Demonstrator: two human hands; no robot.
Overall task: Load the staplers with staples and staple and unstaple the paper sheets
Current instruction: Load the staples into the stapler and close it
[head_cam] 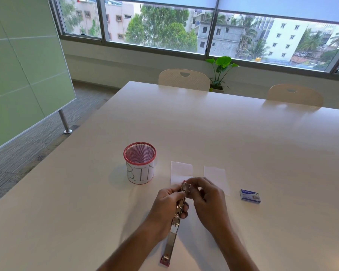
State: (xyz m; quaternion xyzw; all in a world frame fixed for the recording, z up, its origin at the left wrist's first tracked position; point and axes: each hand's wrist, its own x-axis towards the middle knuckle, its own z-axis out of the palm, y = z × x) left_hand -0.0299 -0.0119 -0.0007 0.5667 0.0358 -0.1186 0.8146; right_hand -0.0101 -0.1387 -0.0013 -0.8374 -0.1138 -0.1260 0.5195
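the fingertips of the right hand [205, 196] are pinched together at the far tip of the opened silver metal stapler with red ends [177, 214], touching the front of its staple channel; whether a staple strip sits between them is too blurred to tell. the left hand [168, 204] is wrapped around the middle of the stapler, fingers closed on its body, holding it above the white table [243, 137]. the stapler is swung open into one long bar, its near red end down by the table edge.

beyond the hands lie two small white paper sheets [181, 171], side by side and flat, the right one partly hidden by the right hand. to the right sits a small blue cardboard staple box [250, 196], its flap state unclear. to the left stands a red mesh cup wrapped in white paper lettered "bin" [139, 163]; what shows of its inside looks bare.
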